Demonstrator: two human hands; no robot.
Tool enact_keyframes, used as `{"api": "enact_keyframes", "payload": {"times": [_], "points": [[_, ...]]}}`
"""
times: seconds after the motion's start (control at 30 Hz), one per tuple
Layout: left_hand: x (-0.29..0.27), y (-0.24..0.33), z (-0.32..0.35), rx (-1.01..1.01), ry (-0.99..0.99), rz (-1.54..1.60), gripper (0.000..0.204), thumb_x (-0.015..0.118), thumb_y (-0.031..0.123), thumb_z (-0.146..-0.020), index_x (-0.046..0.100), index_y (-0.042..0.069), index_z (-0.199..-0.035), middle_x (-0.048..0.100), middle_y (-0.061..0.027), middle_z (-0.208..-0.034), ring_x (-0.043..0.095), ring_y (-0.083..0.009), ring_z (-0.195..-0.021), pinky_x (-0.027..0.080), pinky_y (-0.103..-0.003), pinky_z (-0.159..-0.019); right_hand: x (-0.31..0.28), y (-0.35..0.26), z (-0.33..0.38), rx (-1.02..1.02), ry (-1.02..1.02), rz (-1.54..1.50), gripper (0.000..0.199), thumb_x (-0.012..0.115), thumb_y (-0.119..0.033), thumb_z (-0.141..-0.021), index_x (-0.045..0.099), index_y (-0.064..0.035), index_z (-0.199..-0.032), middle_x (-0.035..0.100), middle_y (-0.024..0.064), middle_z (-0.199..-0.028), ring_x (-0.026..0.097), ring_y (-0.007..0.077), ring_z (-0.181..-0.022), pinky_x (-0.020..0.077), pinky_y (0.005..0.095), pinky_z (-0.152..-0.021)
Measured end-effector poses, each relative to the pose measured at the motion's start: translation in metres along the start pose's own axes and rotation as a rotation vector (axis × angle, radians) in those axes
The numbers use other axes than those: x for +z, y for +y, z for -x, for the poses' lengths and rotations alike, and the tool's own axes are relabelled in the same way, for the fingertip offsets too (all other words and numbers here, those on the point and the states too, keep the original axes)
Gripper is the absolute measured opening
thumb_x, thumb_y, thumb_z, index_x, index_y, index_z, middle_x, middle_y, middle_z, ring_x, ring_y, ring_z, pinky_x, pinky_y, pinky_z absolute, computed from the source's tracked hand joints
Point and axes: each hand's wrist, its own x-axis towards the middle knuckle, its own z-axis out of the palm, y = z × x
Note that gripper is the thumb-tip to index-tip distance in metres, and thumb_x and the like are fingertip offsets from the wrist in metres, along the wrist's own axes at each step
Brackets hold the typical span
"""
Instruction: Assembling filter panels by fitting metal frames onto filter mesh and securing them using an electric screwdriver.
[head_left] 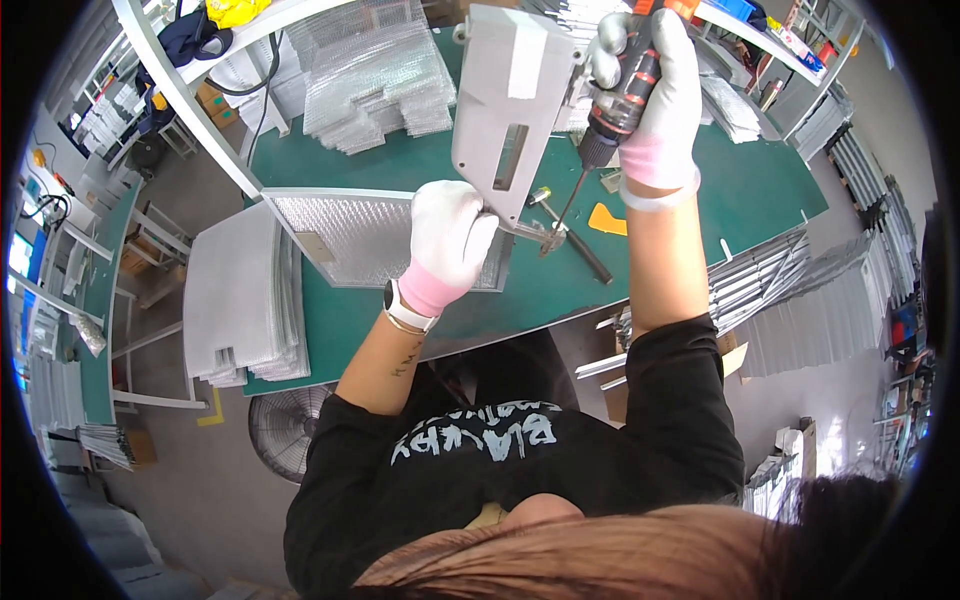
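A grey metal housing (492, 85) with a slot near its lower end stands tilted above the bench. My left hand (450, 235), in a white glove with a pink cuff, is closed at its lower left corner. My right hand (668, 110), gloved alike, is wrapped round a black and orange power screwdriver (622, 100). Its long thin bit points down and left, with the tip at a small metal bracket (550, 240) at the housing's lower end. I cannot tell whether the tip touches a screw. Behind my left hand lies a silver-lined panel (350, 235).
A hammer (588, 255) and a yellow plastic piece (606, 220) lie on the green bench (765, 185). Stacked grey panels (235, 290) stand at its left edge, bubble-wrapped parts (375, 75) at the back. A shelf post (195, 110) rises at left; metal profiles (760, 275) lie at right.
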Motion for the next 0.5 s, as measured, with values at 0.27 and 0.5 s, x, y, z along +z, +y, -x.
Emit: {"api": "enact_keyframes", "payload": {"times": [0.27,0.5], "points": [[-0.001,0.004,0.000,0.017,-0.037,0.078,0.015,0.057,0.018,-0.084,0.063,0.005,-0.090,0.061,-0.0123,-0.085,0.057,-0.0347,-0.082,0.041,-0.045,-0.077,-0.015,0.020,0.025,0.064,-0.065,-0.096,0.035,0.055,-0.038,-0.098,0.051,-0.0061,-0.112,0.057,0.0046,-0.073,0.055,0.0119,-0.054,0.0420,0.0239,-0.043],[-0.005,0.005,0.002,-0.075,-0.066,0.034,0.024,0.050,0.011,-0.083,0.067,0.005,-0.099,0.065,-0.0124,-0.093,0.057,-0.0347,-0.087,0.041,-0.044,-0.082,0.000,0.026,0.039,0.138,-0.066,0.089,0.044,0.059,-0.041,-0.096,0.047,-0.0053,-0.120,0.054,0.0054,-0.075,0.049,0.0118,-0.052,0.0393,0.0241,-0.046]]}}
